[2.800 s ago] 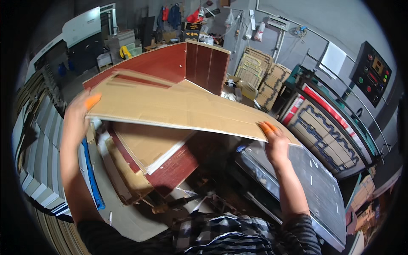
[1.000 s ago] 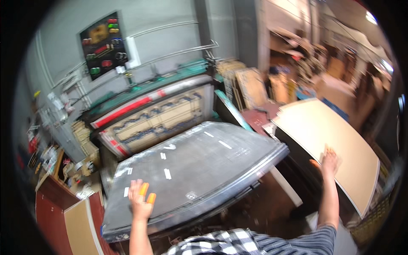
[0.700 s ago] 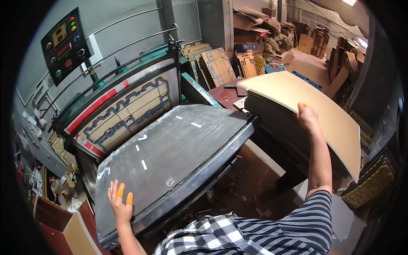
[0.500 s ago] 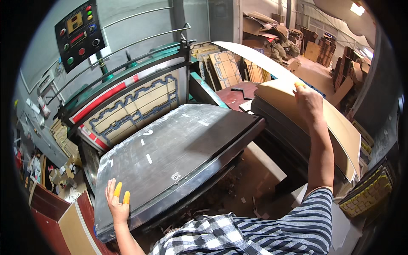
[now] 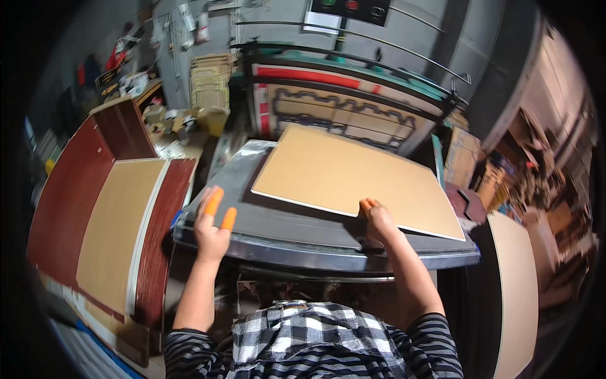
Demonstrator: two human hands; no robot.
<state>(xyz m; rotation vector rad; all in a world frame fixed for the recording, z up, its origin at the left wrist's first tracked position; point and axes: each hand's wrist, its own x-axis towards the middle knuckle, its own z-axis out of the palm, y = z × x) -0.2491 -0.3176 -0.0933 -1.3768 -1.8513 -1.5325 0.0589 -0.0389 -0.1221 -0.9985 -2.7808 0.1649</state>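
Observation:
A brown cardboard sheet with a white underside edge lies at a slant over the dark metal bed of a press. My right hand pinches its near edge, orange covers showing on the fingertips. To the left of the sheet, my left hand is held over the bed's near left part, fingers stretched up and empty, two of them in orange covers. Whether it touches the bed, I cannot tell. Behind the sheet stands the press's upright plate with a cutting die of dark wavy lines, partly hidden by the sheet.
At the right is a stack of cardboard sheets. On the left, another brown sheet pile lies on a dark red board table. A control panel hangs above the press. Scraps lie under the bed.
My right hand has brought the cardboard sheet from the right-hand stack leftward over the press bed. The view has swung left. My left hand stays open near the bed's left end.

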